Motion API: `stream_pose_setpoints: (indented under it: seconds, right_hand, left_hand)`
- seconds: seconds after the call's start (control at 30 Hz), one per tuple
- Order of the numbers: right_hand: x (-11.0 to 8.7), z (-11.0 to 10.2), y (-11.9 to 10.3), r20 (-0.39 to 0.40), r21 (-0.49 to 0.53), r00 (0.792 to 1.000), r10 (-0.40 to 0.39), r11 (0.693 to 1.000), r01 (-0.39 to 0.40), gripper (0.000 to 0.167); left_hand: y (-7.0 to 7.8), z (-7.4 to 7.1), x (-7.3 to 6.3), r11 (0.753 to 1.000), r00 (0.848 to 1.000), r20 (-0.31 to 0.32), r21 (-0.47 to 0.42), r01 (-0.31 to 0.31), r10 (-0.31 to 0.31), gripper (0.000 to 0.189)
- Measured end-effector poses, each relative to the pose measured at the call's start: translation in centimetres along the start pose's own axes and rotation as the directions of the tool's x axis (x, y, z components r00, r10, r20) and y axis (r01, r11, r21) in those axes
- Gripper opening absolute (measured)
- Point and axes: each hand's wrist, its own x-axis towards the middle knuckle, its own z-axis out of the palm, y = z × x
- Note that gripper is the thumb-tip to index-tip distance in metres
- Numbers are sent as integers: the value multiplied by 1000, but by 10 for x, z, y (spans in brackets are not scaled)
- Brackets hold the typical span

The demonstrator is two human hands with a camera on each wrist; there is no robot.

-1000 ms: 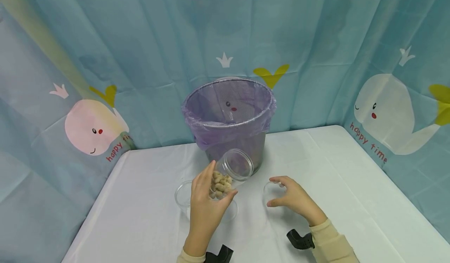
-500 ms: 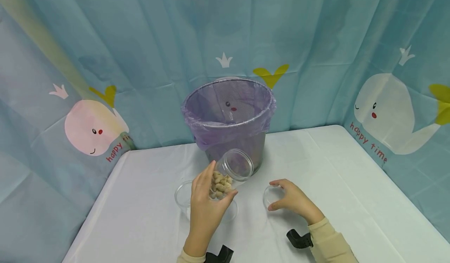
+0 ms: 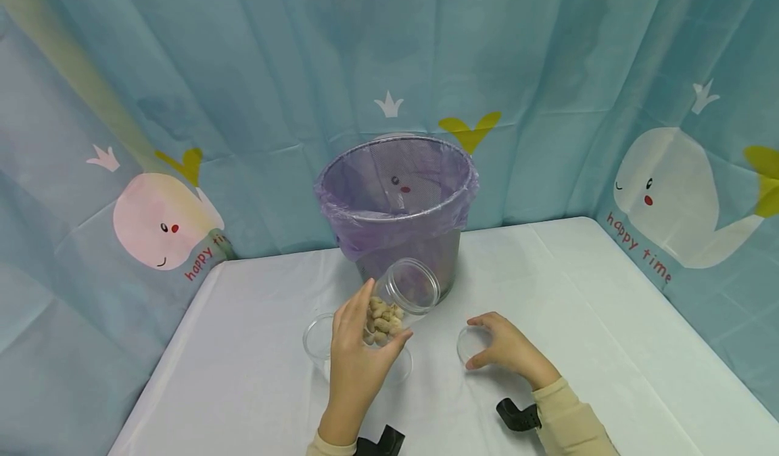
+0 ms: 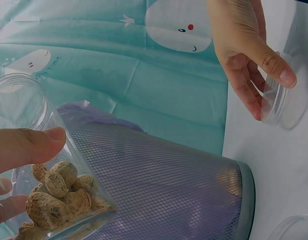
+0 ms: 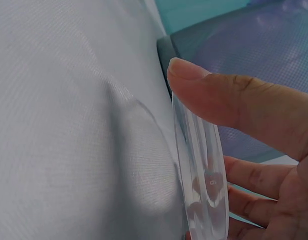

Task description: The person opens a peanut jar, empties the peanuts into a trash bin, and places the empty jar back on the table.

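My left hand (image 3: 359, 354) grips a clear plastic jar (image 3: 409, 287), tilted with its uncapped mouth toward the upper right. Peanuts in the shell (image 4: 61, 195) lie heaped in the lower end of the jar. The right hand (image 3: 511, 348) holds a clear round lid (image 3: 465, 344) by its edge, thumb on one side and fingers on the other. In the right wrist view the lid (image 5: 203, 175) is seen edge-on, close over the white cloth, with the thumb (image 5: 208, 92) pressing its rim.
A mesh bin (image 3: 414, 253) lined with a purple bag (image 3: 347, 219) stands behind the jar. Clear round rims show left of the left hand (image 3: 313, 337) and partly behind it (image 3: 402, 371). White cloth (image 3: 231, 361) covers the table, and a blue printed curtain (image 3: 274, 104) hangs around it.
The right hand and the lid have shifted slightly toward the person. The left hand and the jar with the peanuts have stayed in place.
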Motion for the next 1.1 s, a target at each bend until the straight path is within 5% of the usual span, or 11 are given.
stream_pose_setpoints:
  seconds: [1.1]
  right_hand:
    - [-2,1,2,40,-51,999,-12,999,14,81]
  left_hand:
    - [2,-2,0,1000,1000,-5,5,-17,17,98]
